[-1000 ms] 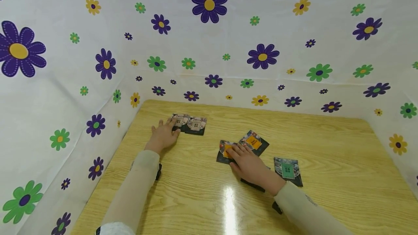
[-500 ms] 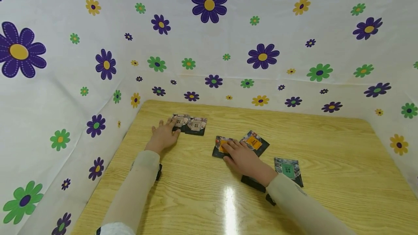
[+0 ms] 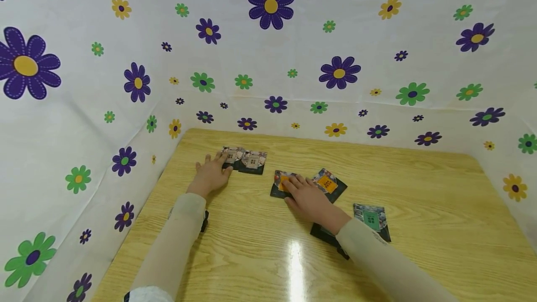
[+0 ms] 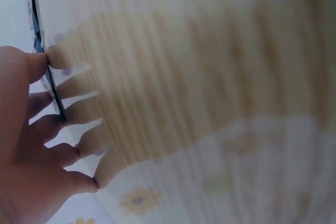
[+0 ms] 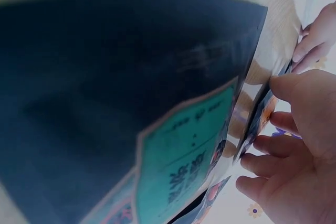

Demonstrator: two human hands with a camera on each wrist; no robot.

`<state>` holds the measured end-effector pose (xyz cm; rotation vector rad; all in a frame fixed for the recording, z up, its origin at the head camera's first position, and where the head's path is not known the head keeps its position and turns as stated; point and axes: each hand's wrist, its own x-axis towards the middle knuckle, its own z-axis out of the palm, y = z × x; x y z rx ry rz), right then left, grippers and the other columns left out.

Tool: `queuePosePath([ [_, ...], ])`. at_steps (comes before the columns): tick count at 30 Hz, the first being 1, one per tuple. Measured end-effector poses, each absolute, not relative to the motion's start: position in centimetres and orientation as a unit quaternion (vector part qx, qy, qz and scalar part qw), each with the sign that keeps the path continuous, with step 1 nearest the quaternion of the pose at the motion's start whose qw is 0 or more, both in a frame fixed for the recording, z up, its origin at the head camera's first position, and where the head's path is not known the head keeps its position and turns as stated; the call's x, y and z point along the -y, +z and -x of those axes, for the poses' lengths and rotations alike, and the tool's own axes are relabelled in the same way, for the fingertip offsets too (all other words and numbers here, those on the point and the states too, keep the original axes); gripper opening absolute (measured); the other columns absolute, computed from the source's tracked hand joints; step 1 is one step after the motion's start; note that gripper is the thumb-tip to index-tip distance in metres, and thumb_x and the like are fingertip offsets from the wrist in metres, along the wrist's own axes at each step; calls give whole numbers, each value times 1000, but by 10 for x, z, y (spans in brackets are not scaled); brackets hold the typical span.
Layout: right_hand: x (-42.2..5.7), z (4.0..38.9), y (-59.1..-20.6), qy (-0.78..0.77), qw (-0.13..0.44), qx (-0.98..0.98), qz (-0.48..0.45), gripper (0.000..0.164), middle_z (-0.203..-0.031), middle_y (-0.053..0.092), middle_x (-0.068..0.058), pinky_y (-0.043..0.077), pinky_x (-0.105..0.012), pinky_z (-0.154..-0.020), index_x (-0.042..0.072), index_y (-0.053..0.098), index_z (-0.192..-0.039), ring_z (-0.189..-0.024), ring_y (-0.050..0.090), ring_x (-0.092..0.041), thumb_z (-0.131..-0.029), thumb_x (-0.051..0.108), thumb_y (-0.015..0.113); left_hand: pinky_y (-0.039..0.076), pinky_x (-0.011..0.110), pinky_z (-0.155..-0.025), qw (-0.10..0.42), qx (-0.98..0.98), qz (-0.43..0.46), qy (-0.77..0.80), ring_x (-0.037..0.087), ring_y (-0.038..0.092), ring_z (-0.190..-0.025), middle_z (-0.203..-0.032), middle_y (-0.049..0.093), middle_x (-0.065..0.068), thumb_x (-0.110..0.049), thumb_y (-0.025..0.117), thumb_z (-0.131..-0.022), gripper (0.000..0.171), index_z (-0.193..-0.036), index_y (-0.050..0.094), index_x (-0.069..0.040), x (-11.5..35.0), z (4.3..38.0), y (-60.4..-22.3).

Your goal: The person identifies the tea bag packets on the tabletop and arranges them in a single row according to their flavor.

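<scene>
My left hand (image 3: 209, 175) rests with spread fingers on the left edge of one of two flat square packets with beige labels. The right-hand beige packet (image 3: 252, 161) lies against it. My right hand (image 3: 309, 198) lies with extended fingertips on an orange-labelled packet (image 3: 279, 191), covering its right part. A second orange-labelled packet (image 3: 327, 183), turned at an angle, lies just beyond that hand. In the right wrist view, a green-labelled packet (image 5: 189, 156) lies close below the wrist; the head view shows it mostly hidden by the forearm. Another green-labelled packet (image 3: 371, 222) lies to its right.
The packets lie on a wood-grain table (image 3: 235, 255) with a bright reflection near its front. White flower-printed cloth (image 3: 293, 45) stands behind the table and at both sides. A dark strap piece (image 3: 204, 222) shows at the left wrist.
My right hand has slid the orange-labelled packet a little left and away from me, opening some distance from the green-labelled ones. The left hand has stayed in place on the beige-labelled packet.
</scene>
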<state>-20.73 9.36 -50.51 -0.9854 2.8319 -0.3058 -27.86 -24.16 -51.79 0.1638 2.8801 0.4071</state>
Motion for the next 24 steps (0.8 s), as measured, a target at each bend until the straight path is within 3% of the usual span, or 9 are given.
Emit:
queuePosePath([
  [6, -90, 215, -503, -89, 43, -936, 337, 51, -157, 50, -28, 40, -64, -120, -2, 50, -153, -146, 47, -48, -111, 25, 56, 9, 84, -120, 115, -982, -56, 140, 55, 7, -160, -176, 15, 18, -44, 39, -114, 67, -171, 17, -17, 241, 279, -518],
  [24, -78, 237, -503, -84, 61, -942, 319, 50, -155, 52, -26, 40, -63, -121, -1, 50, -153, -146, 48, -48, -112, 27, 54, 9, 84, -120, 121, -982, -52, 135, 54, 6, -160, -177, 13, 18, -43, 39, -114, 67, -171, 16, -16, 240, 278, -517],
])
